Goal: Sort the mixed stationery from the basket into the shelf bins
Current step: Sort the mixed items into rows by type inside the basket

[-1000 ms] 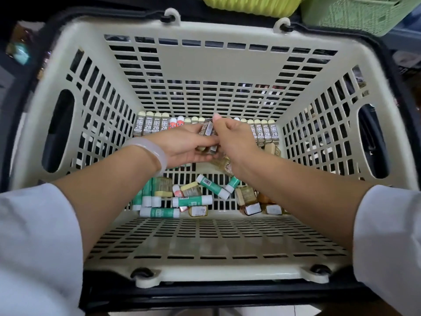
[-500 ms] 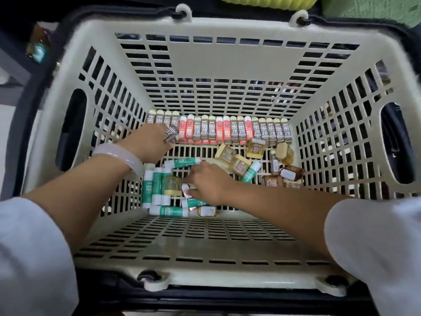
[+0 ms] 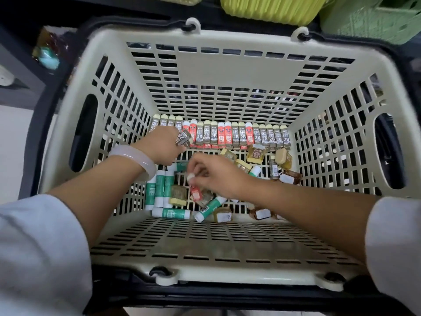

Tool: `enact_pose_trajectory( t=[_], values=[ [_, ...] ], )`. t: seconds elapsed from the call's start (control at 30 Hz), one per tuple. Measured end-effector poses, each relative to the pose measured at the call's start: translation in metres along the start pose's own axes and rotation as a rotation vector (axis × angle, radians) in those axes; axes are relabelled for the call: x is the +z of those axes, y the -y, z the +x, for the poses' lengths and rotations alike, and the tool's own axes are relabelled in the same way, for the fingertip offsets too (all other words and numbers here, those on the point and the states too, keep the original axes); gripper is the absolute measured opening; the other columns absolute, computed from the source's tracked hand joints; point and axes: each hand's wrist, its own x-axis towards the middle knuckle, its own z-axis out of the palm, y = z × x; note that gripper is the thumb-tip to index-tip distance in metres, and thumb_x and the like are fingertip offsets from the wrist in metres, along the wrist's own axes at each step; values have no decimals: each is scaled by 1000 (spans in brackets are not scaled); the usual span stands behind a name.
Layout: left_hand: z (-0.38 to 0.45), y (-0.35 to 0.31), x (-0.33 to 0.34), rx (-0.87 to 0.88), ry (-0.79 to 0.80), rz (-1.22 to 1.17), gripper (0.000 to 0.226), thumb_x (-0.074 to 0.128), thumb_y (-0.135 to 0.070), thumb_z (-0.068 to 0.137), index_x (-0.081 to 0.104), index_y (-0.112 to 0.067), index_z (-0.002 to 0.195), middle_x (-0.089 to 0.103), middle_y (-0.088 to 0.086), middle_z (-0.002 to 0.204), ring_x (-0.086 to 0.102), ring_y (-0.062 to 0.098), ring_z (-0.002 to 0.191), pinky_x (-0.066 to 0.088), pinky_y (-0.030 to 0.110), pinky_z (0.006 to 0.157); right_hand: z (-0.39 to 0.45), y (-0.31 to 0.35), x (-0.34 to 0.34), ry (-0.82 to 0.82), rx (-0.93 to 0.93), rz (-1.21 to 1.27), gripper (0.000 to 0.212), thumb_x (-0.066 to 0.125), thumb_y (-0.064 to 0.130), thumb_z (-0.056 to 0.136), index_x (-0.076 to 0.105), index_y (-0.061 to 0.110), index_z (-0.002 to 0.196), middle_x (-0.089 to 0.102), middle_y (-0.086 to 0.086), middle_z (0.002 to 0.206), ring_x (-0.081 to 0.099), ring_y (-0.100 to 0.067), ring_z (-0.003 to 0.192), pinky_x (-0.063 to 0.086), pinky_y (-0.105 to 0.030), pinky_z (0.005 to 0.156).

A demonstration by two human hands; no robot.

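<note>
A cream slatted basket (image 3: 216, 71) fills the view. Along its far wall stands a row of grey and red 2B lead boxes (image 3: 227, 136). My left hand (image 3: 163, 144) holds grey 2B lead boxes (image 3: 183, 139) near the row's left end. My right hand (image 3: 214, 173) is lower, in the middle of the basket, pinching a small red lead box (image 3: 193, 188) by its white cap. Green-and-white glue sticks (image 3: 159, 190) and small amber glue bottles (image 3: 256, 153) lie loose on the basket floor around it.
Beyond the basket's far rim sit a yellow-green bin (image 3: 271, 8) and a pale green woven bin (image 3: 373, 17). A dark frame (image 3: 205, 295) surrounds the basket. More amber bottles (image 3: 262, 213) lie under my right forearm.
My right hand left the left hand, dropped to the loose pile, and now lifts a red lead box. My left hand shifted left, still holding the grey boxes.
</note>
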Motion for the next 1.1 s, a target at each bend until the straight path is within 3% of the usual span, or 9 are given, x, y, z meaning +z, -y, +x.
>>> enact_pose_trajectory(
  t=[0.13,0.33,0.43,0.5,0.6,0.7,0.83,0.97,1.1],
  values=[
    [-3,-4,3,12,-12,32,15,50,-24,94,48,-9,97,44,-1,73,48,10,61,34,22,47,-21,18,-43,-60,70,9,10,63,13,86,55,14,92,61,4,84,60,-6,76,52,-20,72],
    [-6,-6,-3,-19,-12,-151,17,51,-20,94,53,-4,98,55,8,83,62,24,78,49,30,59,-25,44,-83,-54,106,-165,11,67,17,83,56,20,85,60,10,74,58,-6,71,50,-29,75],
    [-6,-2,-5,-60,-23,-318,15,51,-16,94,54,-3,88,56,7,75,67,30,85,47,19,44,2,38,-78,-202,147,-89,9,64,16,86,57,14,90,57,9,67,52,2,55,44,-17,55],
    [-6,3,-5,-118,-60,-404,18,51,-14,93,56,3,99,54,5,71,66,33,90,43,14,38,28,29,-62,-341,203,48,7,62,14,87,55,13,89,56,4,67,51,-3,55,40,-19,52],
    [-4,11,-1,-217,-46,-456,25,52,-11,93,55,6,110,63,11,94,65,27,86,54,24,57,67,9,-33,-509,350,242,8,59,12,88,52,14,87,59,-2,78,56,-14,68,47,-28,58],
    [-1,12,8,-241,-22,-458,20,48,-13,95,56,2,105,63,17,105,61,25,84,54,34,75,97,-5,-11,-597,452,276,4,56,12,88,54,16,87,54,3,70,55,-18,71,51,-33,69],
    [6,14,13,-230,-34,-364,23,46,-18,96,55,-1,109,59,16,109,58,27,95,48,32,73,116,-7,1,-738,421,307,16,49,11,91,58,9,105,62,-2,84,53,-13,69,47,-24,58],
    [8,13,13,-143,20,-358,24,45,-14,95,58,-4,112,61,14,111,58,27,95,46,33,79,108,-10,-3,-701,371,474,18,49,8,92,55,12,108,59,2,92,56,-14,71,47,-24,54],
    [7,12,12,-138,-4,-355,24,47,-12,94,58,-3,113,61,14,111,56,25,94,42,29,72,93,-13,-6,-604,347,511,25,38,-1,94,60,11,99,60,-4,94,61,-19,82,53,-25,62]
  ],
)
